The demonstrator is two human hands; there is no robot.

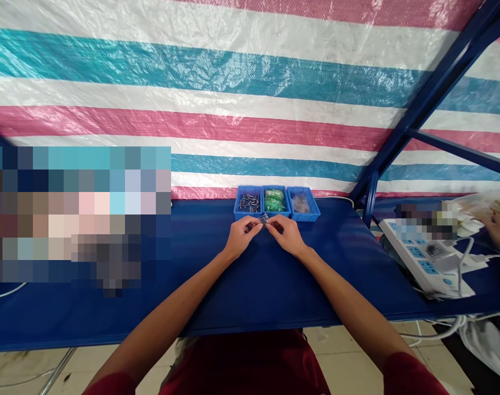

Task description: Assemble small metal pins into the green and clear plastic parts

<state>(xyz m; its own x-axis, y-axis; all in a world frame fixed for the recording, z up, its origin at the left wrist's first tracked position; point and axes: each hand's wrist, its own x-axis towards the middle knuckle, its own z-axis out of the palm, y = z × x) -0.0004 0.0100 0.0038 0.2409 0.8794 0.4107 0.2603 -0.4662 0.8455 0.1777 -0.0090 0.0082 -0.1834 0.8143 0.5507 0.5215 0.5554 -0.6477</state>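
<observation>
Just past the hands (245, 235) — three blue bins (277, 187), a striped tarp (233, 109) behind.

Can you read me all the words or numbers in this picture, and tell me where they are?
Nothing can be read: the label on the white power strip is too small and blurred, and the clear packet between the left hand and right hand shows no readable print.
</observation>
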